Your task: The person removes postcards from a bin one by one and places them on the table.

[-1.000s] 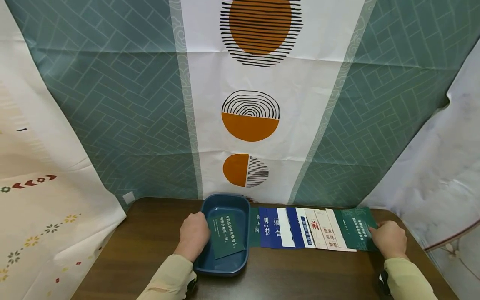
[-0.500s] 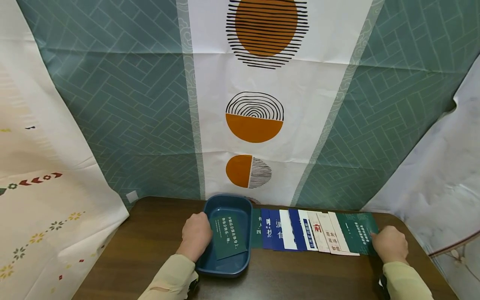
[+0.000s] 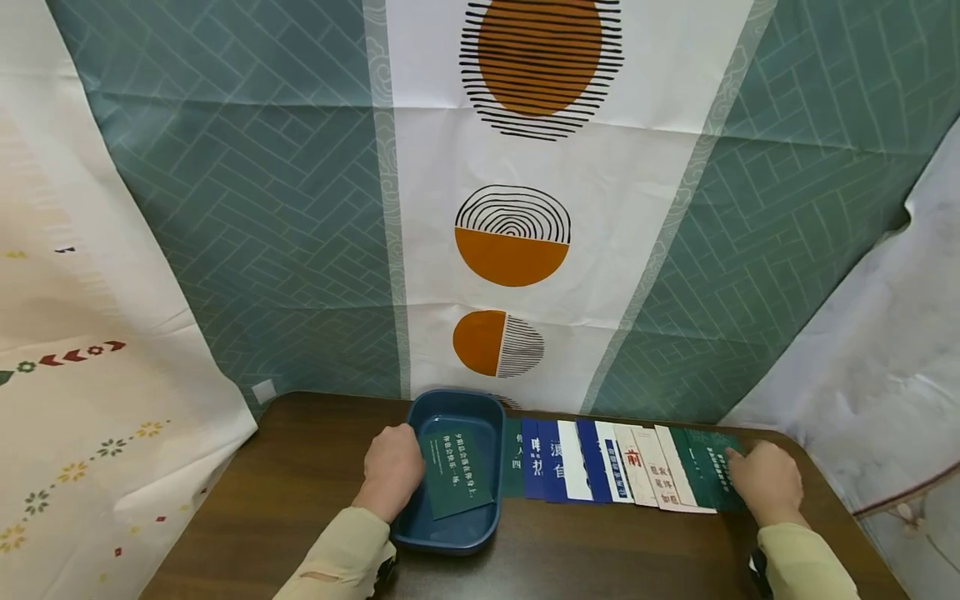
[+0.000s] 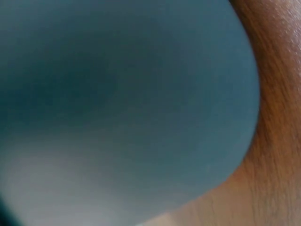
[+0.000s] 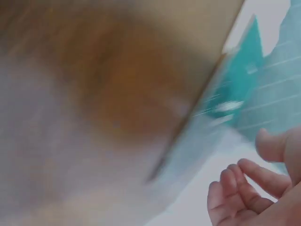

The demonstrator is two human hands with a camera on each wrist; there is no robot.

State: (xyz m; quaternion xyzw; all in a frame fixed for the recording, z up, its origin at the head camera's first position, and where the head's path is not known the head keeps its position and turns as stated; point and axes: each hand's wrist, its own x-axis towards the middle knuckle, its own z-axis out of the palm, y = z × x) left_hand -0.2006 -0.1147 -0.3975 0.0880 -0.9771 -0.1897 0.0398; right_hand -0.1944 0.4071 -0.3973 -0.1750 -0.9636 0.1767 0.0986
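My left hand grips the left rim of a dark blue rectangular tray. A dark green card with white printed characters lies tilted inside it. In the left wrist view the tray's outer wall fills most of the picture, blurred. At the right end of a row of overlapping cards, my right hand is at the edge of a green card. The right wrist view is smeared by motion; there the right hand has loosely bent fingers and its thumb apart, with no card between them.
Blue cards, a cream card and several others stretch right from the tray along the back of the brown table. A patterned cloth hangs behind, with pale cloths at both sides.
My right hand has moved left, and the rightmost green card's right edge has shifted left with it. The left hand stays on the tray. The head view has shifted slightly.
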